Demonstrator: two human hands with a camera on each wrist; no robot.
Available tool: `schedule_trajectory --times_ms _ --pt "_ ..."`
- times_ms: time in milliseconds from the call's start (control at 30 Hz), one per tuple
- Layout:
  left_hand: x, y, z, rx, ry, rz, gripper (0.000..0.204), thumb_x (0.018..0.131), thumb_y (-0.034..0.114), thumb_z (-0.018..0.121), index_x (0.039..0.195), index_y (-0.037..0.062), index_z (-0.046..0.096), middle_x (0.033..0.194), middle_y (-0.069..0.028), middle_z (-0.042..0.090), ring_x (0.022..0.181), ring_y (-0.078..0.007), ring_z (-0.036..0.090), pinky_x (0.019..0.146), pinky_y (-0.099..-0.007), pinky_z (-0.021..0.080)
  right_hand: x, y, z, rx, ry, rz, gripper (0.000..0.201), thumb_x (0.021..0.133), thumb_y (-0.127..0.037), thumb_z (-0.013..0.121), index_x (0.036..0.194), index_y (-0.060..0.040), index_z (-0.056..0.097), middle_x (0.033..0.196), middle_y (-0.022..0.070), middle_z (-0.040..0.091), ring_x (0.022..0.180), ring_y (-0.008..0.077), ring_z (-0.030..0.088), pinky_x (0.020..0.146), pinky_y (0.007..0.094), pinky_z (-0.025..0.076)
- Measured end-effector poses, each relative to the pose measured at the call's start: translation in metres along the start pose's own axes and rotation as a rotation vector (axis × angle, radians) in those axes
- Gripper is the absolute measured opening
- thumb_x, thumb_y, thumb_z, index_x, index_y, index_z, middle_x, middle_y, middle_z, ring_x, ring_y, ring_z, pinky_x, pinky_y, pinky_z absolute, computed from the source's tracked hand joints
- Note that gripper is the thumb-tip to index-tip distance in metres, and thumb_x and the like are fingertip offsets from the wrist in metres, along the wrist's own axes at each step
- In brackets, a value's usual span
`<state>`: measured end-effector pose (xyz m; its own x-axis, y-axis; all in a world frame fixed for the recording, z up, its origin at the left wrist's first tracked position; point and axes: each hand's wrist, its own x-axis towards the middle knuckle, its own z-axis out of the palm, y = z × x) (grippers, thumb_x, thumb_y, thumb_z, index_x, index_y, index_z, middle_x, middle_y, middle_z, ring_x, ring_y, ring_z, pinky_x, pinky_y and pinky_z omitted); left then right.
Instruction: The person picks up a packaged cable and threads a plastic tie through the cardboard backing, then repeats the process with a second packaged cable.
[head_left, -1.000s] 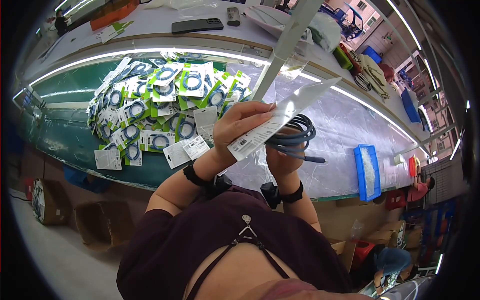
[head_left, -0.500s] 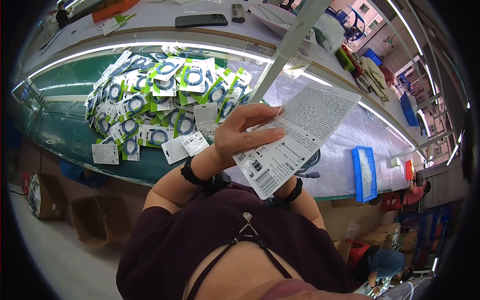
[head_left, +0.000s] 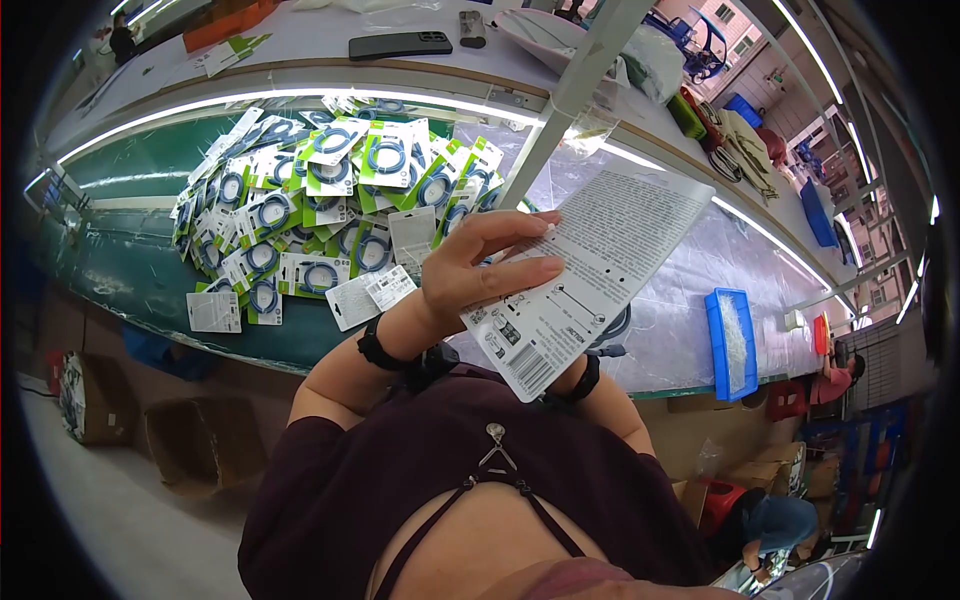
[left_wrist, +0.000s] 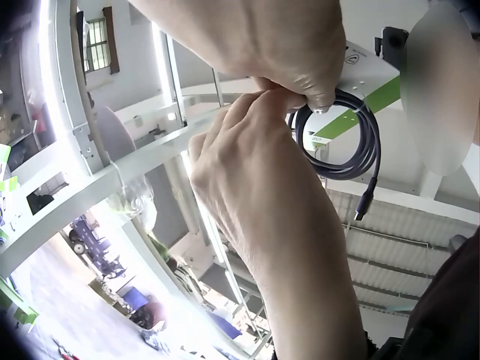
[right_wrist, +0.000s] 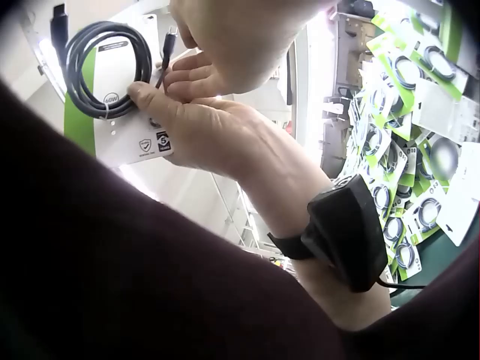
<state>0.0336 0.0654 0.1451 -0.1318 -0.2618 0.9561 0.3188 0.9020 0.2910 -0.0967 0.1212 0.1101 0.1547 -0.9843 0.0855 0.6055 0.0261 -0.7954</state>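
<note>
My left hand (head_left: 490, 260) grips a white printed card (head_left: 610, 260) by its left edge, two fingers lying across the text side. On its other, white and green face, in the right wrist view, a dark coiled cable (right_wrist: 75, 75) lies under my left thumb (right_wrist: 142, 94). My right hand (left_wrist: 247, 142) is behind the card in the head view. In the right wrist view, its curled fingers (right_wrist: 191, 79) pinch the cable close to a connector (right_wrist: 171, 37); another connector (right_wrist: 58, 19) sticks out from the coil.
A large heap of carded cables (head_left: 320, 190) covers the left of the bench. A blue tray (head_left: 733, 345) stands at the right. A phone (head_left: 400, 44) lies on the upper shelf, behind a metal post (head_left: 575, 85). Cardboard boxes (head_left: 205, 445) stand on the floor.
The card has turned from nearly edge-on to show its printed back, hiding the right hand and most of the coil. Over the last half second it has barely shifted.
</note>
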Motion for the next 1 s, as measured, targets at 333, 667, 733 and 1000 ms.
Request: schedule_trajectory --times_ms 333,667,733,1000 --pt "0.007 -0.001 -0.005 0.094 -0.059 0.098 0.044 0.066 0.000 0.075 0.107 0.0121 0.066 0.112 -0.0113 0.053 0.106 -0.0305 0.059 0.090 -0.0335 0.051 -0.043 0.039 -0.079 -0.483 -0.282 -0.027 0.043 0.097 -0.025 0.040 0.135 -0.0062 0.033 0.135 0.0098 0.038 0.122 0.0230 0.041 0.100 0.0340 0.036" --pt "0.005 -0.004 -0.011 0.118 -0.114 0.048 0.047 0.065 0.001 0.075 0.108 0.0162 0.066 0.112 -0.0106 0.053 0.106 -0.0295 0.060 0.086 -0.0330 0.053 -0.037 0.023 -0.046 -0.668 -0.230 -0.081 0.035 0.095 -0.020 0.044 0.127 -0.0051 0.038 0.127 0.0097 0.043 0.115 0.0222 0.046 0.094 0.0338 0.040" --pt "0.004 -0.005 -0.013 0.106 -0.122 0.019 0.047 0.065 0.001 0.075 0.108 0.0162 0.066 0.112 -0.0105 0.053 0.106 -0.0295 0.060 0.086 -0.0330 0.053 -0.032 0.013 -0.032 -0.681 -0.184 -0.095 0.031 0.095 -0.018 0.045 0.122 -0.0046 0.040 0.121 0.0096 0.046 0.111 0.0215 0.049 0.090 0.0335 0.043" --pt "0.012 -0.009 -0.013 0.142 -0.106 0.123 0.045 0.066 0.004 0.075 0.109 0.0114 0.064 0.110 -0.0115 0.056 0.103 -0.0288 0.061 0.084 -0.0320 0.054 -0.018 -0.006 0.020 -0.713 -0.012 -0.144 0.017 0.092 -0.011 0.051 0.107 -0.0027 0.049 0.101 0.0091 0.057 0.095 0.0193 0.059 0.076 0.0322 0.053"
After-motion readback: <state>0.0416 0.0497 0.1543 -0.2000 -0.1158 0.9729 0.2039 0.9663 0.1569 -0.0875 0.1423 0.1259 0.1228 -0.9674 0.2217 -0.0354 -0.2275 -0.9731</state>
